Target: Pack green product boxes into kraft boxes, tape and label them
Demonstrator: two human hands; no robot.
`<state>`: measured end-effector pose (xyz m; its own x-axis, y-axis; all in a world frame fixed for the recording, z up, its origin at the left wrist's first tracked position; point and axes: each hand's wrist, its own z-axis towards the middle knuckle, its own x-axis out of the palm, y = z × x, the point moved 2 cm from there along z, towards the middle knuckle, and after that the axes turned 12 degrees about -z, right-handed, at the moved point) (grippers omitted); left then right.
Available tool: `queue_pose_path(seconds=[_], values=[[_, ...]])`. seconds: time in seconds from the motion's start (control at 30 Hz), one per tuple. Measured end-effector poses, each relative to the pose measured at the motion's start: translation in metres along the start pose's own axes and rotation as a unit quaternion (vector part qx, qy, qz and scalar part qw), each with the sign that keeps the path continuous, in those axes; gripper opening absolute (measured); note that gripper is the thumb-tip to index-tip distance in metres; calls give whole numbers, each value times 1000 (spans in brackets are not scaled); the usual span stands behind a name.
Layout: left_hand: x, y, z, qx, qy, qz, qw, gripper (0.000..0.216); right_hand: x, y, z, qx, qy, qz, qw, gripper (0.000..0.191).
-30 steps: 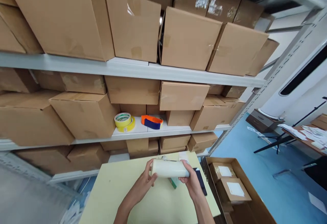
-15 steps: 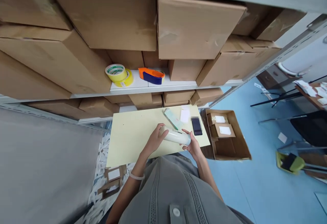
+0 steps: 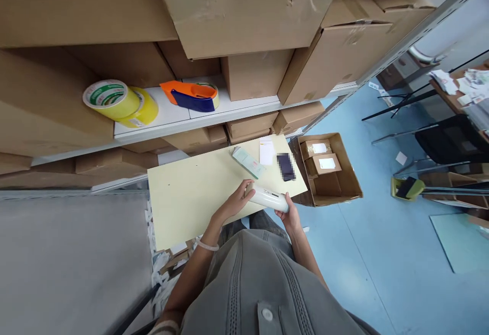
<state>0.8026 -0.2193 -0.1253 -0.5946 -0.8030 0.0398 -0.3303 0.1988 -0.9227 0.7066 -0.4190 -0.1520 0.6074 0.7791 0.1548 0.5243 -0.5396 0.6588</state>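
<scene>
A white cylindrical bottle (image 3: 269, 197) with small dark lettering lies sideways between my hands, over the front edge of a pale yellow table (image 3: 191, 192). My left hand (image 3: 237, 200) has its fingers around the bottle's left end. At the other end, my right hand (image 3: 289, 216) grips the bottle from the right and below. Behind it on the tabletop are a flat pale green box (image 3: 247, 161), a white card (image 3: 266, 152) and a dark phone (image 3: 286, 166), partly pixelated.
Yellow tape rolls (image 3: 118, 101) and an orange and blue tape dispenser (image 3: 193, 96) sit on the shelf (image 3: 168, 108) among cardboard boxes (image 3: 252, 14). Right of the table, an open carton (image 3: 328, 187) on the floor holds smaller boxes. A black chair (image 3: 445, 138) stands farther right.
The camera view has shifted, so the shelf items appear larger and farther left. Both hands keep hold of the bottle, whose lettering has turned slightly. The green box stays on the table.
</scene>
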Motion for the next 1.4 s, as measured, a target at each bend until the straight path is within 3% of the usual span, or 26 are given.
queue_pose_path(seconds=[0.07, 0.13, 0.23, 0.33, 0.47, 0.6, 0.97, 1.17, 1.27, 1.4], values=[[-7, 12, 24, -15, 8, -7, 1000, 50, -8, 1, 2, -20, -27, 16, 999, 37], [-21, 22, 51, -4, -50, 14, 999, 49, -17, 4, 4, -36, -60, 38, 997, 37], [-49, 30, 93, -16, -143, 121, 982, 51, -29, 8, 6, -49, -99, 73, 991, 37], [-75, 27, 130, -49, -193, 245, 949, 54, -37, 13, 10, -51, -115, 100, 987, 36], [-96, 24, 166, -96, -207, 344, 911, 53, -45, 20, 17, -56, -137, 103, 984, 36], [-101, 34, 183, -128, -190, 358, 905, 42, -48, 25, 22, -69, -140, 98, 983, 36], [-105, 57, 179, -170, -226, 317, 906, 32, -55, 34, 35, -70, -153, 79, 982, 37], [-108, 63, 161, -185, -271, 247, 912, 20, -50, 38, 39, -64, -133, 66, 987, 37], [-106, 64, 139, -137, -295, 239, 915, 26, -47, 38, 38, -63, -134, 58, 987, 38], [-99, 52, 91, 61, -354, 282, 890, 25, -45, 39, 37, -63, -136, 49, 987, 42]])
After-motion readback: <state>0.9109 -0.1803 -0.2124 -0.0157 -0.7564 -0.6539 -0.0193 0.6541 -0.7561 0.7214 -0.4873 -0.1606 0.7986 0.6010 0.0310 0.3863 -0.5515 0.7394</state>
